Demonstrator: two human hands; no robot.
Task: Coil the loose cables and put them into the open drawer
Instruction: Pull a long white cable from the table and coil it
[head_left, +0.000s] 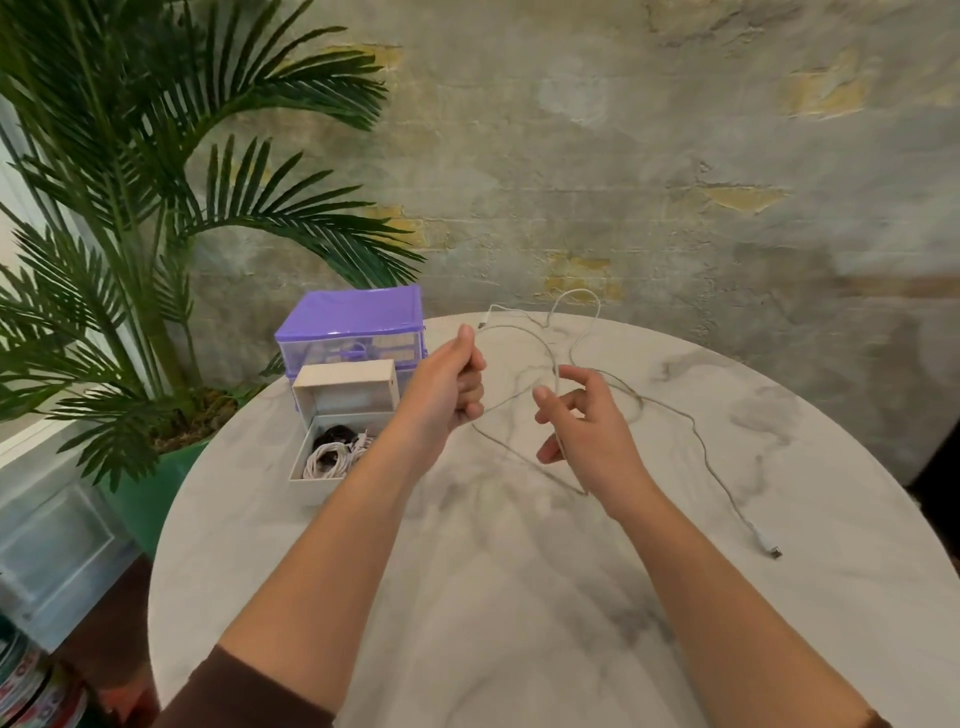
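Observation:
A long thin white cable (691, 423) lies in loose loops across the far half of the round marble table (519, 597). Its USB plug (773, 551) rests at the right. My left hand (452, 382) is raised above the table with fingers curled round one stretch of the cable. My right hand (582, 421) is beside it, fingers spread and loosely bent, with the cable running between thumb and fingers. The white open drawer (311, 478) stands at the left and holds a coiled white cable (332, 457) and a black one (335, 434).
A purple drawer unit (353, 325) stands at the table's far left edge behind the drawer. A large palm plant (130, 208) in a green pot fills the left. A textured wall rises behind the table. A clear storage box (52, 545) sits on the floor at left.

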